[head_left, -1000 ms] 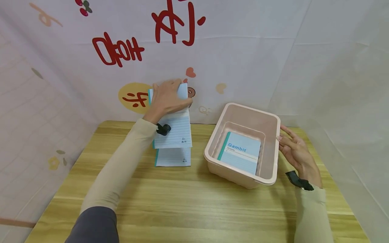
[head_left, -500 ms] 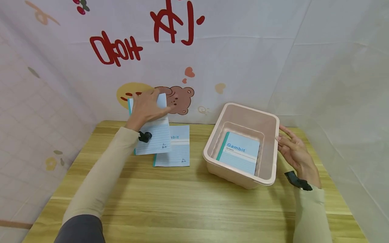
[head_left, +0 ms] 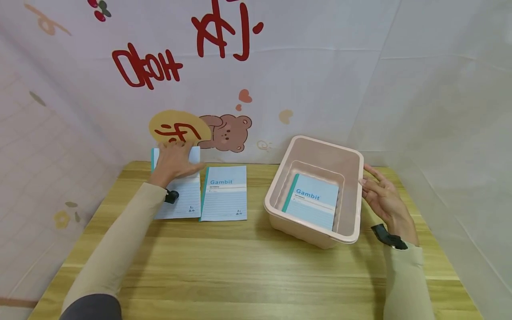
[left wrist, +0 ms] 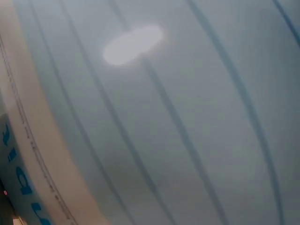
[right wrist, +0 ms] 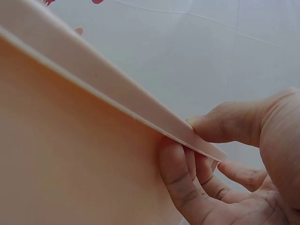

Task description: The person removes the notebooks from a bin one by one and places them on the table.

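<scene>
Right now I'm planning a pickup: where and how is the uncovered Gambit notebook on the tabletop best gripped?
Likely pinch the Gambit notebook by its right edge, from the right: it lies flat, tabletop shows there, while another notebook under the left hand crowds its teal spine.

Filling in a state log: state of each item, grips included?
Left notebook: closed, cover up, top end apparently raised
Middle notebook: closed, cover up, flat on table
Binned notebook: closed, cover up, inside bin
Bin: open-topped, upright
Left grip: on left notebook, apparently holds it
Right grip: pinches bin rim
</scene>
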The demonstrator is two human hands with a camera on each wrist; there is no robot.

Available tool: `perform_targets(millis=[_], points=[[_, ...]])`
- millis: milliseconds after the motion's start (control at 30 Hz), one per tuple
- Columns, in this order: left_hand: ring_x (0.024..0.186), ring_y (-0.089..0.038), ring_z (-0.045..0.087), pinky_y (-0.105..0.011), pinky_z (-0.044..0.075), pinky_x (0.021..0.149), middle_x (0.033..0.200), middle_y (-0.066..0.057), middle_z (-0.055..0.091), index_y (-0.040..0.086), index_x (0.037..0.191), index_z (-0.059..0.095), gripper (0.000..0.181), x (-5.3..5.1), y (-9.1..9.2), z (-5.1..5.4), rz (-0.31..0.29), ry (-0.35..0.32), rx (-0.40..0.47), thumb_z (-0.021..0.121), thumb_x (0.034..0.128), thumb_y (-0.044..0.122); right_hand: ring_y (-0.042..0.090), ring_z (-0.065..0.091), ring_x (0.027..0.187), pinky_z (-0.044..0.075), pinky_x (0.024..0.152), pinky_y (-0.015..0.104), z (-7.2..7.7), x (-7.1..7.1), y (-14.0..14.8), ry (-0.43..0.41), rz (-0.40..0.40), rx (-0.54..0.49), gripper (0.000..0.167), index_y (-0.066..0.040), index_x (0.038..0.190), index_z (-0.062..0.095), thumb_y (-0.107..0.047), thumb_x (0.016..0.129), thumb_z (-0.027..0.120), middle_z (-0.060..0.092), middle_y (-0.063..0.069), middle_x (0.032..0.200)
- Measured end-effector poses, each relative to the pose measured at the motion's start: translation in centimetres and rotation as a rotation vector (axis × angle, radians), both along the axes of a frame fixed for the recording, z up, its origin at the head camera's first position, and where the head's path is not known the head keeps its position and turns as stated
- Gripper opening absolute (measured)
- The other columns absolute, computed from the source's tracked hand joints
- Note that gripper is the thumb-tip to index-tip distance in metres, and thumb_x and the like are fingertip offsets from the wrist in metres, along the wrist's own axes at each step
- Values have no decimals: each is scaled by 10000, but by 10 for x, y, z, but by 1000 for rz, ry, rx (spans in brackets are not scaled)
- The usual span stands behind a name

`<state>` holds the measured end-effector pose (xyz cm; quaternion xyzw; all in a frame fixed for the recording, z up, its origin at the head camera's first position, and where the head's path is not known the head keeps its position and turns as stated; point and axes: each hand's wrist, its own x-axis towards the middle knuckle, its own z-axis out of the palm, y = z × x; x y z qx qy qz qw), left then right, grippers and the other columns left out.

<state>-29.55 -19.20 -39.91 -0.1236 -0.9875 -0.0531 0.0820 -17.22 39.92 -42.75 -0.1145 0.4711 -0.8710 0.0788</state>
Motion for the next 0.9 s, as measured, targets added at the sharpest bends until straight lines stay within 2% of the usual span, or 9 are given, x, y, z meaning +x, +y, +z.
perform_targets(millis=[267, 400, 567, 667, 900], points=[[1234, -429, 481, -652, 276, 925, 1434, -232, 541, 48, 1371, 501, 768, -4, -21, -23, -15, -48, -4, 650, 845, 587, 205, 718, 1054, 593, 871, 284, 1, 0, -2, -5, -4, 6, 632, -56, 1582, 124, 136, 1036, 379, 664, 130, 1233], [1324, -464, 400, -725, 249, 1008, 1475, -252, 491, 36, 1410, 454, 811, -9, -26, -32, -20, -88, -11, 649, 854, 594, 196, 719, 1037, 594, 864, 278, 1, 1, -2, -1, -8, 11, 619, -55, 1575, 148, 140, 1034, 376, 672, 125, 1218], [1417, -491, 290, -811, 161, 1084, 1539, -278, 398, 19, 1468, 396, 893, -15, -28, -40, -22, -163, -11, 663, 864, 619, 201, 721, 1028, 596, 856, 282, -1, 0, -1, 3, -1, 6, 604, -58, 1567, 159, 141, 1036, 367, 670, 127, 1216], [1413, -484, 279, -808, 163, 1093, 1538, -282, 381, 21, 1461, 406, 896, -17, -28, -45, -21, -211, -16, 643, 863, 645, 209, 722, 1041, 596, 861, 289, -1, 0, -1, 6, 2, 0, 608, -58, 1568, 146, 142, 1036, 361, 668, 132, 1229], [1353, -453, 324, -762, 271, 1062, 1478, -274, 403, 12, 1437, 440, 924, -17, -29, -55, -23, -295, -30, 622, 858, 709, 206, 722, 1046, 595, 861, 287, -2, -1, -1, 12, 2, 8, 629, -52, 1580, 116, 143, 1035, 360, 676, 127, 1226]])
